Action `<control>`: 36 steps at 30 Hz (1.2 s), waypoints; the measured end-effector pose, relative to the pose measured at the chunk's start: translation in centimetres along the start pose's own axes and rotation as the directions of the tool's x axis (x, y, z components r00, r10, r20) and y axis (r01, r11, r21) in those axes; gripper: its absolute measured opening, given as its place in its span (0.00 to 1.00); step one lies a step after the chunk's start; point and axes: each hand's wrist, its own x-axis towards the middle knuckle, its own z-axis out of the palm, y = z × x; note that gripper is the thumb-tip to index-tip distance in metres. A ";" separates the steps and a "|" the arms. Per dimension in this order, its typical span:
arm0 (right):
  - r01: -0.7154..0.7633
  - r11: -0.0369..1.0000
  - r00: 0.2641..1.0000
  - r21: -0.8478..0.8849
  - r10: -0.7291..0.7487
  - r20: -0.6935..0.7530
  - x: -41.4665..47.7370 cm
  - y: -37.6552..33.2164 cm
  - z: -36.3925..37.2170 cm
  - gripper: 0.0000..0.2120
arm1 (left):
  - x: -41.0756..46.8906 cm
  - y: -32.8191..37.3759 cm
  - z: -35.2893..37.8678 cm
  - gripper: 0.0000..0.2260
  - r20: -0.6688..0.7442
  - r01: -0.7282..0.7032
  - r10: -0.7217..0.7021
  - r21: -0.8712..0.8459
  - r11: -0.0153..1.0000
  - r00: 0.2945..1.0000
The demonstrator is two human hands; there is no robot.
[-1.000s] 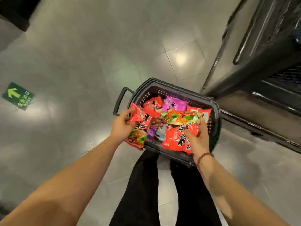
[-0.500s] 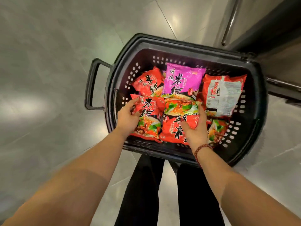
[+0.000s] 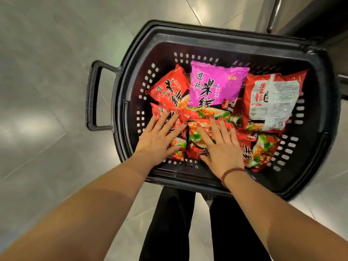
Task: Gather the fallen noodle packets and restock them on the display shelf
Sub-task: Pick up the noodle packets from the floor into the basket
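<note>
Gathering looks largely done: noodle packets fill a black basket (image 3: 226, 37) standing on the grey tiled floor (image 3: 47, 91), and no loose packet shows on the tiles around it. Restocking appears not to have begun; nothing in view is being lifted out, and no stocked shelf is visible.

The basket's handle (image 3: 92, 95) juts out to the left of the left hand (image 3: 160, 137). That hand lies palm down with fingers straight and spread, a ring on one finger, pressing on a red packet (image 3: 157, 110) at the near left of the pile and gripping nothing. Just beyond its fingertips sits another red packet (image 3: 169, 89), tilted against the basket wall. Beyond and between the two hands lies a purple packet (image 3: 216, 85), face up.

The right hand (image 3: 220, 145), a bead bracelet (image 3: 232, 171) at its wrist, is likewise flat and splayed, resting on a red and green packet (image 3: 194, 136) near the pile's middle, with no fingers curled round anything. The two hands lie close beside each other, not touching. To the right of the right hand a back-side-up packet (image 3: 273, 102) shows its white label, and nearer than it a further packet (image 3: 258, 149) leans on the right wall.

A dark fixture (image 3: 320, 16) rises far beyond the right hand; whether it is the display shelf cannot be told. Judged from this, the flat palms are settling the load before it is carried.
</note>
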 end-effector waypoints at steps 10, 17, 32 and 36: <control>-0.036 0.990 0.999 0.136 0.041 -0.035 0.4 -0.1 0.5 0.43 | 0.4 1.3 0.4 0.32 0.096 0.060 -0.063 0.040 0.997 0.993; -0.173 0.919 0.942 0.354 0.260 -0.213 -6.2 2.2 -9.3 0.33 | -4.9 4.4 -10.1 0.30 -0.272 -0.124 0.079 -0.150 0.981 0.959; -0.574 0.619 0.586 0.536 0.768 -0.260 -38.8 17.9 -27.0 0.31 | -11.1 31.4 -41.9 0.25 -0.433 -0.657 0.648 0.156 0.738 0.626; -0.645 0.492 0.464 0.585 0.860 -0.212 -48.3 23.7 -26.4 0.32 | -10.7 42.4 -46.3 0.25 -0.372 -0.737 0.785 0.299 0.606 0.495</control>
